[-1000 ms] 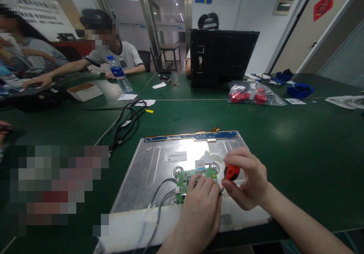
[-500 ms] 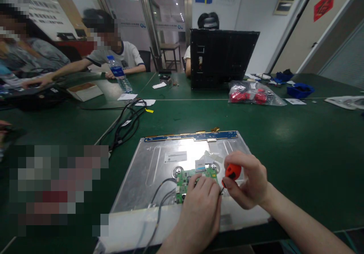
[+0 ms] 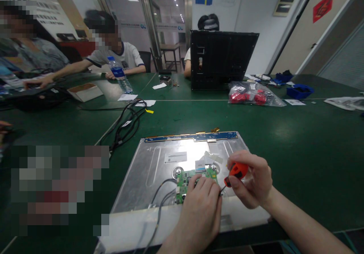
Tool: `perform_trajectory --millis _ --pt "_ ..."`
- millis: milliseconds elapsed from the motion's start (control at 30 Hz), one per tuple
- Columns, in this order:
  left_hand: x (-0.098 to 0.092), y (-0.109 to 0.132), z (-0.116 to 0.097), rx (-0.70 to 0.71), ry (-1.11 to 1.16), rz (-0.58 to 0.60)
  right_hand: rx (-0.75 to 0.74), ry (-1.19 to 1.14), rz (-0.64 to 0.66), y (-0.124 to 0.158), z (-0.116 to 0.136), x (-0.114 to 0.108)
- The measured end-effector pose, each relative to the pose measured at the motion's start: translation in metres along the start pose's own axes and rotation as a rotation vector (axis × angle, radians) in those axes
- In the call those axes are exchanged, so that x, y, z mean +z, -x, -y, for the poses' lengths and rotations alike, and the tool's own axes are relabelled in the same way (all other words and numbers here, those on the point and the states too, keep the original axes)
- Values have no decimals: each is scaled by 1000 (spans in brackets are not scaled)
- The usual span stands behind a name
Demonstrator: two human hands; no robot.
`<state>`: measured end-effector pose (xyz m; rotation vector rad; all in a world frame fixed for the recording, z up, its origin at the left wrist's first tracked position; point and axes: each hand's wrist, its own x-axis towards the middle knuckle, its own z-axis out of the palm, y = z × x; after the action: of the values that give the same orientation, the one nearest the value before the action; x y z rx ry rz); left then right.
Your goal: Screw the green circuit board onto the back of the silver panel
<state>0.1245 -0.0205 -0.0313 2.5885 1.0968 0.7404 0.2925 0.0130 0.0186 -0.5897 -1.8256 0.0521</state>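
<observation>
A display panel lies on its face on the table, its silvery metal back upward. A green circuit board sits on its lower middle. My left hand rests over that board with fingers stretched out, hiding much of it. In my right hand is an orange and black screwdriver, gripped between thumb and fingers. Its thin shaft slants down to the board's right edge, beside my left fingers. What the tip touches is too small to make out. Dark cables run from the board's left side.
A black monitor housing stands upright across the green table, a person behind it. Nearby lies a clear bag of red parts. Left are coiled black cables, a water bottle, an open box and two more people.
The screwdriver handle has tilted and shifted slightly right in my right hand, and more of its shaft shows. My left hand has stayed in place on the board.
</observation>
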Motion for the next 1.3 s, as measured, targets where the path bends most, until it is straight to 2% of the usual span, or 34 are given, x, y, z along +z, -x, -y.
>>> perform_trajectory --millis 367,667,767,867,1033,1133,1200,1300 --pt "-1 1 -1 -21 10 25 -8 9 -29 0 -2 -2" --pt "-6 0 -4 -4 115 -39 -30 107 -130 3 -10 -9" --pt "-9 0 -5 64 156 -85 -19 210 -95 -2 -13 -8" --pt "-11 0 -8 161 194 -129 46 286 -22 -7 -13 -5" --pt "-21 2 -10 230 181 -263 325 444 203 -7 -20 -3" --pt "-34 7 -5 145 118 -321 490 557 472 -7 -31 -5" --pt "-46 15 7 55 22 -301 628 644 677 -10 -38 -7" --pt "-65 36 37 -44 -162 -257 697 696 732 -14 -42 -13"
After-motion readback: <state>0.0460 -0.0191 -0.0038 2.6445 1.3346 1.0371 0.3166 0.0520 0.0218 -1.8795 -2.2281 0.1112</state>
